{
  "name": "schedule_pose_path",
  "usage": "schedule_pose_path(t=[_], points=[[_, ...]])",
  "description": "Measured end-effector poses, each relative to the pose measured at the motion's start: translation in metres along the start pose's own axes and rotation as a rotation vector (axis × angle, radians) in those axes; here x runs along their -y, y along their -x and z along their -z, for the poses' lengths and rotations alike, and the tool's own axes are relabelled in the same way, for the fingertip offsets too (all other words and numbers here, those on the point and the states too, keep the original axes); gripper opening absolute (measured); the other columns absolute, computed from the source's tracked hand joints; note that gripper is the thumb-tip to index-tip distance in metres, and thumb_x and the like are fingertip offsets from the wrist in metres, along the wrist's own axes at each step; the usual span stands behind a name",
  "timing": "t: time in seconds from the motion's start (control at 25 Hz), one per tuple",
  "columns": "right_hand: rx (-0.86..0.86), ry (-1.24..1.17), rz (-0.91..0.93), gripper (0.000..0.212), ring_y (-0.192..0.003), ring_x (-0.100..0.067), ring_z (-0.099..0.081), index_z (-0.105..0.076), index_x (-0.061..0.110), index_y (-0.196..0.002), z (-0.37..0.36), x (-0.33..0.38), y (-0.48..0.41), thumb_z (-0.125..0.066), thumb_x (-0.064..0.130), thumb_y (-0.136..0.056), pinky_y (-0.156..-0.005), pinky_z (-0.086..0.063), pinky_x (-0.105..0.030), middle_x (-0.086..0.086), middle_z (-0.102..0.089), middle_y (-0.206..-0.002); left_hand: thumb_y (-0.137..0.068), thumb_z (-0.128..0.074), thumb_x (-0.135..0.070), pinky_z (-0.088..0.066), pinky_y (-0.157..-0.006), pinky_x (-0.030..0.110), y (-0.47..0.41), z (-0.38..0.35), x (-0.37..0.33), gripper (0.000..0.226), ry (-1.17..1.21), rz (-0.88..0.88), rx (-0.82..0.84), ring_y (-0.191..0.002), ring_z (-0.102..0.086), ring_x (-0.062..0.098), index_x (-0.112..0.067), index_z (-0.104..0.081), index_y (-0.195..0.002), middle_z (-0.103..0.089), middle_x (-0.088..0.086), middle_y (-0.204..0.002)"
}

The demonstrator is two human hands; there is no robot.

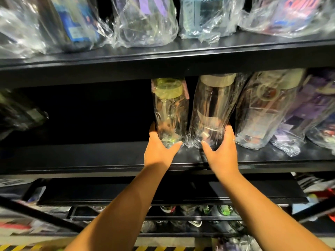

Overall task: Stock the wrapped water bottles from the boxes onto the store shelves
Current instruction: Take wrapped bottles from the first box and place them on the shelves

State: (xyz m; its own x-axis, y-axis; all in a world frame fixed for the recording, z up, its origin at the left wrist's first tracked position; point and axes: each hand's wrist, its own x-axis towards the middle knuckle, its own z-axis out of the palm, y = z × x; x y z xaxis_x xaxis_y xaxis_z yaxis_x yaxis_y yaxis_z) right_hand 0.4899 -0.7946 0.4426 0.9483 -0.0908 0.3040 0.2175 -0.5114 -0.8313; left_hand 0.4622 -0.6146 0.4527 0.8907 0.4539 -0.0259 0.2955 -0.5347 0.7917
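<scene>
**Two wrapped bottles held at the middle shelf**

Both bare arms reach up and forward to the black middle shelf (108, 156). The left hand (159, 149) cups the base of a clear bottle with a green lid (170, 109), its fingers (154, 129) wrapped round the left side and the thumb lying across the near bottom edge. The right hand (223, 149) grips the base of a taller clear bottle with a beige lid (212, 109), fingers curled round its right side and the thumb pressed to the front. Both bottles are in crinkled clear plastic wrap and stand upright, side by side and touching, at the front of the shelf; whether their bases rest fully on it cannot be told.

Just to the right stand more wrapped bottles (262, 113), some with purple print. Left of the held pair the shelf is dark, with one dark wrapped item (20, 113) at the far left edge. The upper shelf (163, 57) carries a row of wrapped bottles (145, 22). Below, lower shelves hold further bottles (223, 209) seen from above, and yellow-and-black striped tape (18, 248) shows on the floor.
</scene>
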Motion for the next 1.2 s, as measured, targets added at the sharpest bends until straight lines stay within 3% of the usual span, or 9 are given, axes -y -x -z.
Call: schedule_pose_path(t=[0.2, 0.28, 0.4, 0.52, 0.64, 0.8, 0.96, 1.08, 1.2], points=[[-0.023, -0.005, -0.09, 0.091, -0.148, -0.022, -0.019, -0.014, 0.01, -0.155, 0.008, 0.008, 0.02, -0.073, 0.022, -0.087, -0.11, -0.018, -0.017, -0.011, -0.018, -0.16, -0.086, -0.071, -0.048, -0.023, -0.122, 0.034, 0.038, 0.022, 0.033, 0.102, -0.065, -0.195, 0.1, -0.151, -0.024, 0.018, -0.026, -0.004, -0.159, -0.023, -0.004, -0.164], [-0.061, 0.051, -0.045, 0.088, -0.147, -0.028, -0.02, -0.018, 0.008, -0.154, 0.007, 0.007, 0.048, -0.073, 0.022, -0.087, -0.119, -0.02, -0.033, -0.013, -0.021, -0.159, -0.09, -0.059, -0.055, -0.011, -0.124, 0.037, 0.066, 0.034, 0.067, 0.092, -0.294, -0.355, 0.036, -0.152, -0.02, 0.022, -0.023, -0.007, -0.159, -0.026, 0.0, -0.163], [-0.011, 0.288, 0.038, 0.086, -0.148, -0.036, -0.016, -0.025, 0.005, -0.152, -0.016, 0.007, 0.108, -0.073, 0.03, -0.086, -0.121, -0.012, -0.056, -0.015, -0.024, -0.159, -0.085, -0.041, -0.068, -0.012, -0.123, 0.046, 0.099, 0.061, 0.125, 0.089, -0.624, -0.444, -0.04, -0.151, -0.023, 0.029, -0.021, -0.019, -0.157, -0.031, 0.005, -0.161], [0.238, 0.486, 0.207, 0.085, -0.148, -0.039, -0.019, -0.036, 0.009, -0.15, -0.062, 0.026, 0.18, -0.075, 0.041, -0.081, -0.116, -0.009, -0.055, -0.014, -0.029, -0.158, -0.085, -0.045, -0.068, -0.01, -0.119, 0.05, 0.135, 0.105, 0.188, 0.091, -0.73, -0.359, -0.048, -0.149, -0.023, 0.035, -0.017, -0.021, -0.157, -0.028, 0.013, -0.161], [0.497, 0.578, 0.335, 0.094, -0.141, -0.042, -0.034, -0.041, 0.012, -0.144, -0.116, 0.062, 0.256, -0.087, 0.036, -0.066, -0.11, -0.032, -0.063, -0.015, -0.042, -0.15, -0.085, -0.044, -0.067, -0.015, -0.115, 0.052, 0.184, 0.162, 0.25, 0.086, -0.738, -0.209, -0.061, -0.145, -0.035, 0.037, -0.018, -0.026, -0.154, -0.036, 0.014, -0.158], [0.656, 0.586, 0.42, 0.085, -0.135, -0.042, -0.043, -0.05, 0.015, -0.141, -0.174, 0.109, 0.349, -0.082, 0.046, -0.069, -0.105, -0.035, -0.062, -0.014, -0.05, -0.144, -0.079, -0.043, -0.067, -0.02, -0.112, 0.049, 0.258, 0.238, 0.326, 0.086, -0.708, 0.008, -0.055, -0.136, -0.047, 0.04, -0.015, -0.037, -0.147, -0.047, 0.018, -0.15], [0.848, 0.588, 0.475, 0.078, -0.135, -0.036, -0.043, -0.042, 0.025, -0.145, -0.224, 0.143, 0.432, -0.071, 0.05, -0.077, -0.108, -0.032, -0.057, -0.008, -0.05, -0.144, -0.076, -0.053, -0.063, -0.042, -0.107, 0.054, 0.332, 0.31, 0.405, 0.086, -0.713, 0.198, -0.053, -0.131, -0.052, 0.042, -0.012, -0.042, -0.144, -0.051, 0.02, -0.146], [0.987, 0.611, 0.485, 0.078, -0.126, -0.038, -0.051, -0.048, 0.023, -0.142, -0.249, 0.156, 0.476, -0.066, 0.052, -0.072, -0.101, -0.041, -0.056, -0.01, -0.054, -0.139, -0.076, -0.068, -0.06, -0.04, -0.108, 0.055, 0.368, 0.341, 0.446, 0.091, -0.71, 0.34, -0.013, -0.135, -0.047, 0.042, -0.013, -0.039, -0.149, -0.046, 0.02, -0.149], [1.037, 0.646, 0.515, 0.077, -0.112, -0.037, -0.06, -0.057, 0.021, -0.133, -0.279, 0.164, 0.493, -0.063, 0.054, -0.063, -0.089, -0.049, -0.054, -0.01, -0.061, -0.125, -0.083, -0.063, -0.061, -0.034, -0.115, 0.05, 0.372, 0.36, 0.476, 0.09, -0.7, 0.415, 0.02, -0.142, -0.039, 0.039, -0.015, -0.031, -0.154, -0.037, 0.017, -0.157]])
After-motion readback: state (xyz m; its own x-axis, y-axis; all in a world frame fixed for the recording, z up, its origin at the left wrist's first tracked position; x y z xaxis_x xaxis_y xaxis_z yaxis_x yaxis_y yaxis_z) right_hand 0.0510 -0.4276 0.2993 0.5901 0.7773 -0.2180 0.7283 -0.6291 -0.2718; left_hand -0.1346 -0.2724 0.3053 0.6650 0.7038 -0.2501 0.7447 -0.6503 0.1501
